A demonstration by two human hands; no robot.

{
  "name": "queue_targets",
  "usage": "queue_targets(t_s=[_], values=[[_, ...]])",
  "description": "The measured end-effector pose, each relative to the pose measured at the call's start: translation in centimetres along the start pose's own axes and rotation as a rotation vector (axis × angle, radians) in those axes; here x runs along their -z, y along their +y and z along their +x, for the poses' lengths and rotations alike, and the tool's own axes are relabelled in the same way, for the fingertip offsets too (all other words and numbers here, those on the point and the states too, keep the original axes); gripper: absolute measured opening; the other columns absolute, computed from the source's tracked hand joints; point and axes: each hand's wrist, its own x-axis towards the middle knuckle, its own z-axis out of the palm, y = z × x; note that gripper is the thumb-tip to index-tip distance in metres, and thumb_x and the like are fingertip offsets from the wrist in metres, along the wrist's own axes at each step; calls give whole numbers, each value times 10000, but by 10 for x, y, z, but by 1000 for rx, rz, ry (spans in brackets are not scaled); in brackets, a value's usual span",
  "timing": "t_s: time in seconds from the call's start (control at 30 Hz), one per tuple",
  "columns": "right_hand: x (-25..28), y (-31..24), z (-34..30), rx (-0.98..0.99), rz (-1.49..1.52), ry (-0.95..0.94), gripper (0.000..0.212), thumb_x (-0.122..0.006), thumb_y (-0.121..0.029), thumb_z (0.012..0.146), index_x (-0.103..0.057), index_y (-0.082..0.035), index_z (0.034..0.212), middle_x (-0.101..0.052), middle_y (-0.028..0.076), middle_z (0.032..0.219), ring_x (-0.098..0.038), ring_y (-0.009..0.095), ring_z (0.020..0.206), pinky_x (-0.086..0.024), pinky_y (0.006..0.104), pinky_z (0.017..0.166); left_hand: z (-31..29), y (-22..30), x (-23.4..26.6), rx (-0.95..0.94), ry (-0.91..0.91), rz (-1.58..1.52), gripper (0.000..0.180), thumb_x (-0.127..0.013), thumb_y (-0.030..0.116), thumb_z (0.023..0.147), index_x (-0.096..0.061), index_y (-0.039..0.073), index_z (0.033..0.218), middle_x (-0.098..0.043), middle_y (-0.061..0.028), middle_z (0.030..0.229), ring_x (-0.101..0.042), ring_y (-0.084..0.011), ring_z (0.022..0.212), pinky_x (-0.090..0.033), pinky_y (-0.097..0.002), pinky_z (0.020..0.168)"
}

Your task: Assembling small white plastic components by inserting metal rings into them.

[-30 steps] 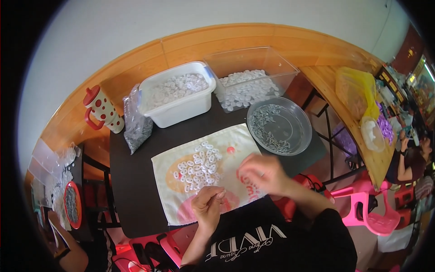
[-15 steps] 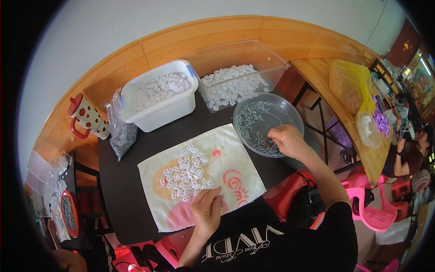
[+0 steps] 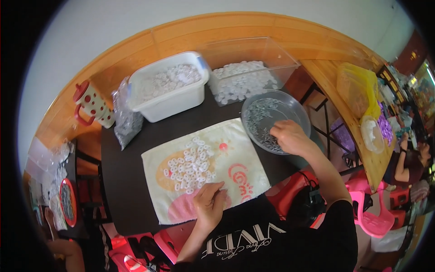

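My right hand (image 3: 290, 137) reaches into a round clear tub (image 3: 304, 117) of small grey metal pins or screws (image 3: 259, 122). Its fingertips are pinched together low over the metal pieces, and whatever they grip is hidden. My left hand (image 3: 209, 205) rests at the near edge of a cream towel (image 3: 247, 156) with pink and orange prints. Its fingers are curled against the thumb, and I cannot make out anything between them. Just beyond that hand, a loose pile of small white plastic pieces with holes (image 3: 192, 165) lies on the towel.
Behind the towel stand a white bin (image 3: 174, 105) and a clear box (image 3: 276, 56), both holding white plastic pieces. A bag of grey bits (image 3: 127, 122) and a spotted tumbler (image 3: 96, 106) are at left. A wooden table (image 3: 337, 104) and pink chair (image 3: 378, 213) stand right.
The whole view has shifted slightly. My right hand has moved lower among the metal pieces in the tub, its fingers pointing further down. My left hand stays by the white pile.
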Motion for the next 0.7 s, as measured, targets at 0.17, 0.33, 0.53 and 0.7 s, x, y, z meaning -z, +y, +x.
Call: queue_targets(t_s=[0.17, 0.33, 0.53, 0.7], values=[[20, -27, 0, -117, 693, 370, 142, -619, 101, 794, -634, 6, 898, -603, 107, 832, -634, 231, 794, -499, 328, 709, 2, -3, 0, 16, 23, -49, 266, -630, -136, 811, -694, -39, 1051, -643, -102, 806, -619, -163, 686, -469, -260, 620], [12, -123, 19, 92, 1171, 262, 112, -615, 115, 848, -615, 23, 912, -603, 89, 878, -581, 161, 750, -461, 266, 699, 1, -1, 4, 34, 11, -68, 265, -631, -129, 819, -691, -37, 1061, -656, -113, 825, -642, -189, 710, -494, -280, 644], [-16, -157, 28, 86, 1200, 206, 90, -581, 107, 885, -603, 35, 935, -606, 96, 897, -588, 145, 757, -457, 242, 661, 1, 3, 4, 199, 39, -286, 242, -638, -102, 840, -682, -39, 1070, -666, -140, 867, -665, -209, 750, -515, -295, 687], [-30, -152, 24, 9, 1111, 288, 61, -579, 82, 905, -587, 26, 929, -583, 82, 835, -574, 142, 706, -448, 247, 628, -10, 6, 6, -103, 33, 141, 292, -648, -91, 778, -683, -32, 1062, -647, -155, 898, -643, -277, 779, -518, -351, 693]])
